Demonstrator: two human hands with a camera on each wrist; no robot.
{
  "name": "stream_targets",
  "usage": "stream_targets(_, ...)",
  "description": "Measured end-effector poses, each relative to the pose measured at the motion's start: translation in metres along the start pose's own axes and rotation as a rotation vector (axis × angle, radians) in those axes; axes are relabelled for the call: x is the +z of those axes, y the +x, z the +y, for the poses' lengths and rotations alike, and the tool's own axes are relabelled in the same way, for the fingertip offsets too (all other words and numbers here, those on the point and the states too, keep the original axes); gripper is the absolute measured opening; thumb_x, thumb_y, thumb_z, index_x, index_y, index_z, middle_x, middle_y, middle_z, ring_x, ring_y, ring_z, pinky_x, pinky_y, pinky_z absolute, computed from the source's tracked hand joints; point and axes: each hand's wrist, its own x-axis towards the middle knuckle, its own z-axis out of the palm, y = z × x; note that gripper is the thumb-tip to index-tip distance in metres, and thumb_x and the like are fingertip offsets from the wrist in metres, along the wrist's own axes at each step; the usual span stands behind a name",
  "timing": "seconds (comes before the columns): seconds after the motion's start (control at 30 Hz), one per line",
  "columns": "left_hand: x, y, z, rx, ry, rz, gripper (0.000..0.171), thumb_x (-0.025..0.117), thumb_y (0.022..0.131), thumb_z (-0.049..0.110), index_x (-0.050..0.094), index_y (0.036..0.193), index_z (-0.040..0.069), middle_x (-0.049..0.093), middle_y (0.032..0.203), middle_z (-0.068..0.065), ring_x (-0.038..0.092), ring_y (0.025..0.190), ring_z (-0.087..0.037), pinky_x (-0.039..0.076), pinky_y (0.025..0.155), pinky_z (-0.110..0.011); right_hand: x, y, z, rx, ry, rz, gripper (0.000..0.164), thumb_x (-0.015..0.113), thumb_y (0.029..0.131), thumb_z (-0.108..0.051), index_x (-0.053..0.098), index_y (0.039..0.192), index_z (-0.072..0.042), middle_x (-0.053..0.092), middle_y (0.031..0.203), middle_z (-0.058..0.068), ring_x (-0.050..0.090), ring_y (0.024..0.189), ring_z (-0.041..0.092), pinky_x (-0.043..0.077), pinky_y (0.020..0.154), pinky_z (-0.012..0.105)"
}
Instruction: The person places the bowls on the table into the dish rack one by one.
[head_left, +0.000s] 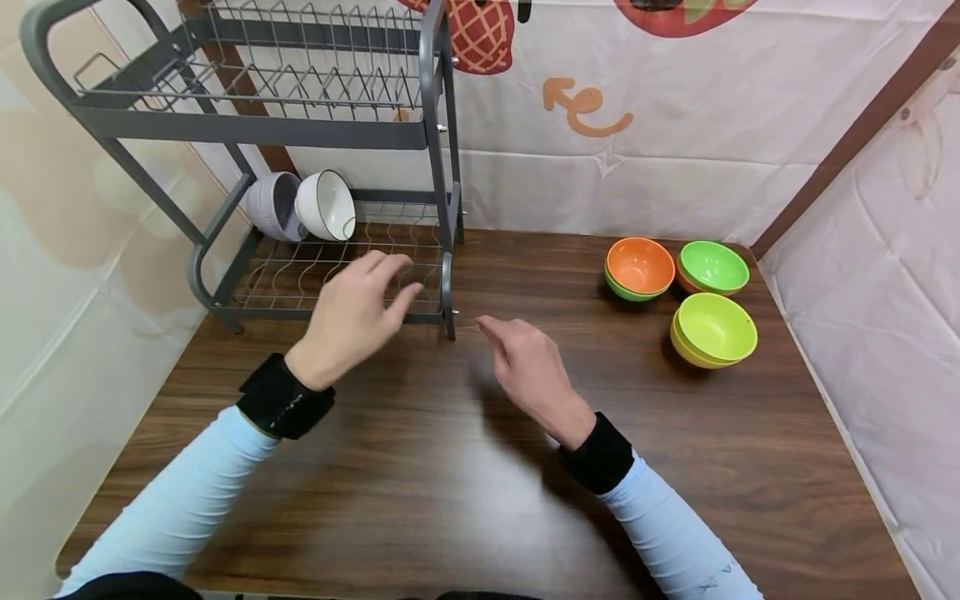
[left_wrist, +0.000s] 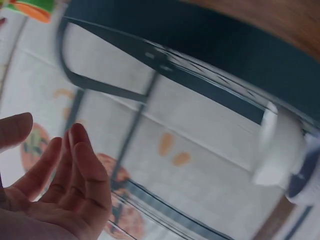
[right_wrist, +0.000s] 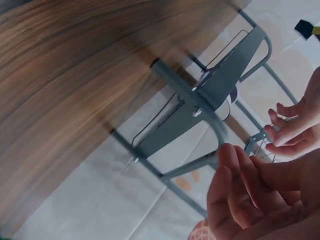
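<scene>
My left hand (head_left: 352, 312) is in front of the lower tier of a grey dish rack (head_left: 262, 129), its fingers loosely bent with nothing in them. In the lower tier a white bowl (head_left: 327, 205) and a lavender bowl (head_left: 274, 206) stand tilted on edge, side by side at the left. The left wrist view shows the white bowl (left_wrist: 280, 147) too, apart from the left hand (left_wrist: 65, 185). Just right of the rack, my right hand (head_left: 531, 367) hovers over the table, empty. Its fingers (right_wrist: 235, 185) are relaxed and slightly bent in the right wrist view.
At the back right of the wooden table (head_left: 480, 500) are three small stacks: an orange bowl (head_left: 641, 265) on a green one, a green bowl (head_left: 714, 267) on an orange one, and a lime bowl (head_left: 717, 327) on a yellow one. A patterned sheet (head_left: 675, 117) hangs behind.
</scene>
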Motion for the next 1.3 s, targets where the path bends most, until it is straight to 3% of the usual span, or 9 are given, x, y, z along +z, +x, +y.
stream_targets(0.17, 0.014, -0.003, 0.032, -0.007, -0.072, -0.031, 0.038, 0.077, 0.099, 0.022, 0.069, 0.13, 0.001, 0.069, 0.114, -0.015, 0.067, 0.096, -0.031, 0.056, 0.077, -0.048, -0.015, -0.008, 0.01, -0.013, -0.059, 0.07, 0.024, 0.06, 0.107, -0.003, 0.075, 0.125, 0.0, 0.074, 0.091, 0.011, 0.063, 0.071, 0.021, 0.054, 0.06, 0.037)
stream_targets(0.27, 0.023, -0.003, 0.046, -0.015, -0.093, -0.054, 0.039, 0.075, 0.1, 0.024, 0.068, 0.132, 0.002, 0.069, 0.115, -0.014, 0.066, 0.097, -0.03, 0.056, 0.078, -0.047, -0.026, -0.016, 0.019, 0.024, -0.103, 0.086, 0.024, 0.061, 0.106, -0.004, 0.075, 0.125, 0.0, 0.072, 0.089, 0.012, 0.06, 0.07, 0.022, 0.052, 0.059, 0.038)
stream_targets(0.5, 0.044, 0.007, 0.068, 0.025, -0.116, -0.09, 0.049, 0.073, 0.101, 0.024, 0.06, 0.145, 0.005, 0.069, 0.123, -0.013, 0.066, 0.108, -0.031, 0.056, 0.088, -0.047, -0.06, -0.038, 0.056, 0.248, -0.203, 0.062, 0.024, 0.064, 0.103, -0.005, 0.076, 0.124, -0.002, 0.076, 0.104, 0.017, 0.071, 0.085, 0.033, 0.057, 0.071, 0.05)
stream_targets(0.6, 0.051, 0.018, 0.076, 0.052, -0.126, -0.093, 0.059, 0.073, 0.102, 0.024, 0.052, 0.154, 0.007, 0.067, 0.132, -0.015, 0.066, 0.115, -0.032, 0.055, 0.093, -0.046, -0.078, -0.051, 0.074, 0.331, -0.266, 0.081, 0.025, 0.065, 0.101, -0.006, 0.076, 0.124, -0.003, 0.077, 0.106, 0.018, 0.072, 0.086, 0.037, 0.055, 0.068, 0.053)
stream_targets(0.73, 0.062, 0.029, 0.091, 0.071, -0.125, -0.104, 0.063, 0.073, 0.102, 0.026, 0.049, 0.156, 0.008, 0.067, 0.135, -0.015, 0.066, 0.113, -0.033, 0.056, 0.09, -0.045, -0.101, -0.069, 0.094, 0.446, -0.339, 0.095, 0.028, 0.066, 0.101, -0.008, 0.072, 0.127, -0.001, 0.075, 0.103, 0.021, 0.067, 0.076, 0.041, 0.05, 0.06, 0.054)
stream_targets(0.97, 0.088, 0.036, 0.113, 0.077, -0.122, -0.188, 0.058, 0.071, 0.103, 0.032, 0.053, 0.154, 0.01, 0.065, 0.138, -0.012, 0.065, 0.114, -0.031, 0.056, 0.089, -0.045, -0.126, -0.089, 0.106, 0.668, -0.405, -0.021, 0.024, 0.059, 0.106, -0.015, 0.056, 0.117, 0.007, 0.06, 0.097, 0.029, 0.062, 0.08, 0.056, 0.048, 0.06, 0.066)
stream_targets(1.17, 0.108, 0.04, 0.126, 0.086, -0.135, -0.261, 0.055, 0.071, 0.103, 0.032, 0.056, 0.151, 0.011, 0.064, 0.138, -0.011, 0.064, 0.116, -0.03, 0.056, 0.092, -0.044, -0.131, -0.098, 0.115, 0.697, -0.429, -0.096, 0.022, 0.051, 0.102, -0.002, 0.056, 0.118, 0.012, 0.061, 0.1, 0.031, 0.062, 0.081, 0.058, 0.049, 0.062, 0.068)
stream_targets(1.3, 0.114, 0.041, 0.129, 0.08, -0.142, -0.275, 0.054, 0.071, 0.103, 0.033, 0.057, 0.15, 0.011, 0.064, 0.139, -0.01, 0.064, 0.118, -0.03, 0.055, 0.094, -0.044, -0.132, -0.101, 0.123, 0.68, -0.41, -0.095, 0.032, 0.047, 0.095, 0.007, 0.06, 0.125, 0.009, 0.064, 0.107, 0.031, 0.062, 0.079, 0.055, 0.049, 0.06, 0.066)
